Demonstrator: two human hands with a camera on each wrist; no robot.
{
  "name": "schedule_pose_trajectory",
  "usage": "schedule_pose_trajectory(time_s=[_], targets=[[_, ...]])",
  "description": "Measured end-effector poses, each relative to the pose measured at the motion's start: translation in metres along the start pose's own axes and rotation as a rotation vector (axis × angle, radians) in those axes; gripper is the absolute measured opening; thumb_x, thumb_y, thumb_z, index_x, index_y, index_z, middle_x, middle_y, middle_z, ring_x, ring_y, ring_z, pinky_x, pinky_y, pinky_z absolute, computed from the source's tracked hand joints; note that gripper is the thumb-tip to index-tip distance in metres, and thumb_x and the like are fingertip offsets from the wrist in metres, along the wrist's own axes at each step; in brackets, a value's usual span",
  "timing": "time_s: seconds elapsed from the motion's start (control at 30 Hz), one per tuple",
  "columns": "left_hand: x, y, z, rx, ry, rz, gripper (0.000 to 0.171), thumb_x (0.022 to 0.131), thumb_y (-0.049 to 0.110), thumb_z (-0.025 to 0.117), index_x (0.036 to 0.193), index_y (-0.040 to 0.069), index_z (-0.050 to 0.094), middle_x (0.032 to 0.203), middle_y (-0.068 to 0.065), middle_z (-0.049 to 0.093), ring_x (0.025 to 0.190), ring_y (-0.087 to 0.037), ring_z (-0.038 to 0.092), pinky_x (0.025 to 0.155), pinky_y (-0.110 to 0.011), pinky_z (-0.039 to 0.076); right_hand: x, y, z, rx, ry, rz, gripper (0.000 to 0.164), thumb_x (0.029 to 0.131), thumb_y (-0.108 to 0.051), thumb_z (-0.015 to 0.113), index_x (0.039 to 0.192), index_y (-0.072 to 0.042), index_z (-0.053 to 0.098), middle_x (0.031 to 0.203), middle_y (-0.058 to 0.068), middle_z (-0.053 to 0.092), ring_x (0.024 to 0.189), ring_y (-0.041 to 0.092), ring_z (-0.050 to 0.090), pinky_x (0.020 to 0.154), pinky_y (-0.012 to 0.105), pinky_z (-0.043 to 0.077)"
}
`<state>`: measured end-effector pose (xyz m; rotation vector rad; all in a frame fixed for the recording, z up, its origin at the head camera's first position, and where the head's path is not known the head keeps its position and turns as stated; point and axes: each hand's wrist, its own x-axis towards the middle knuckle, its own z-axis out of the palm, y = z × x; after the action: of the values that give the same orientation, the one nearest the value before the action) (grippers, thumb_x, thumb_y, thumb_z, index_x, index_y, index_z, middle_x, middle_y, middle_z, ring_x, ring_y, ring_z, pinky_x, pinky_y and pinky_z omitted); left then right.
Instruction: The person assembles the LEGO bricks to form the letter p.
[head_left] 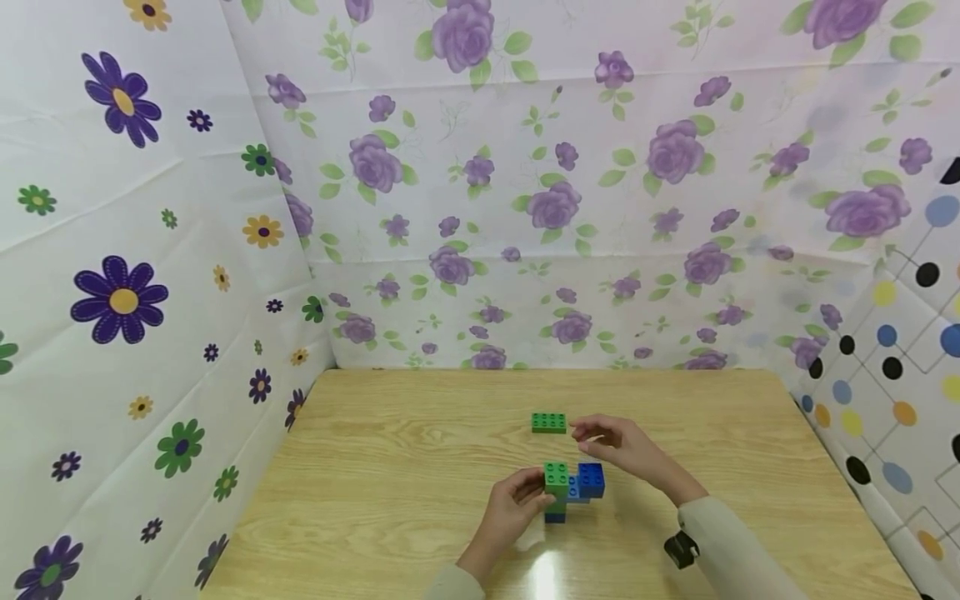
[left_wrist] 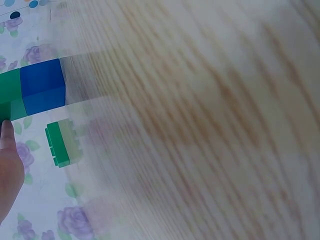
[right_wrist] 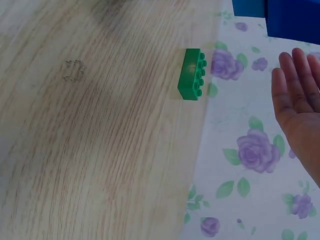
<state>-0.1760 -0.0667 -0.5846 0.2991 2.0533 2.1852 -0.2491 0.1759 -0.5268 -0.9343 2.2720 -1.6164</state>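
Note:
A toy building-block structure stands on the table, with a stack topped by a green block [head_left: 556,475] and a dark blue block [head_left: 554,517] at its base. From the stack a light blue block [head_left: 573,487] juts rightward, carrying a dark blue block [head_left: 591,480]. My left hand [head_left: 514,506] grips the stack from its left, thumb in front and fingers behind. My right hand [head_left: 617,445] hovers right of a loose green eight-stud block [head_left: 549,422], fingers relaxed and holding nothing. In the right wrist view its fingers [right_wrist: 300,85] look nearly straight.
The wooden table [head_left: 390,467] reaches back to a purple-flowered cloth [head_left: 525,292]. Other patterned cloths hang at the left [head_left: 180,358] and right [head_left: 877,417]. A black device [head_left: 681,550] is worn at my right wrist.

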Motion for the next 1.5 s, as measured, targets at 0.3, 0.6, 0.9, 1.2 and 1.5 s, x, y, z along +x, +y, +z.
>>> schedule_pose_trajectory(time_s=[0.3,0.6,0.9,1.2,1.5], targets=[[-0.001,0.004,0.001,0.013,0.009,-0.026,0.040,0.085,0.004,0.072,0.122,-0.001,0.059,0.123,-0.015,0.061,0.117,-0.030,0.058,0.095,-0.024,0.051,0.022,0.020,-0.001,0.083,0.089,0.071,0.041,0.097,-0.014,0.060,0.136,-0.011,0.051,0.128,0.014,0.057,0.120,0.043,0.049,0.090,0.030,0.055],[-0.001,0.002,0.000,0.027,0.010,-0.034,0.040,0.084,0.007,0.073,0.122,0.000,0.060,0.123,-0.013,0.061,0.117,-0.028,0.058,0.096,-0.024,0.051,0.037,0.045,-0.001,0.069,0.184,0.127,0.045,0.094,-0.011,0.064,0.137,-0.005,0.050,0.134,0.024,0.051,0.121,0.040,0.051,0.093,0.039,0.055],[-0.001,0.001,0.001,0.018,0.007,-0.018,0.039,0.084,0.002,0.072,0.121,-0.003,0.060,0.121,-0.016,0.061,0.116,-0.031,0.058,0.095,-0.024,0.051,0.048,0.067,0.005,0.102,0.187,0.244,0.048,0.095,-0.009,0.062,0.139,0.000,0.046,0.139,0.023,0.048,0.128,0.040,0.045,0.099,0.045,0.050],[-0.001,0.000,-0.001,0.027,0.001,-0.008,0.038,0.085,0.002,0.071,0.121,-0.003,0.060,0.121,-0.016,0.062,0.116,-0.030,0.058,0.095,-0.024,0.051,0.055,0.082,0.010,0.116,0.192,0.270,0.052,0.094,-0.005,0.061,0.140,0.006,0.040,0.138,0.028,0.046,0.127,0.045,0.043,0.100,0.048,0.049],[-0.001,0.002,-0.001,0.027,-0.007,-0.014,0.039,0.085,0.008,0.072,0.122,0.000,0.060,0.122,-0.014,0.062,0.116,-0.027,0.059,0.096,-0.025,0.051,0.063,0.084,0.016,0.051,0.206,0.316,0.054,0.091,-0.005,0.065,0.139,0.007,0.043,0.138,0.028,0.046,0.123,0.044,0.048,0.096,0.049,0.051]])
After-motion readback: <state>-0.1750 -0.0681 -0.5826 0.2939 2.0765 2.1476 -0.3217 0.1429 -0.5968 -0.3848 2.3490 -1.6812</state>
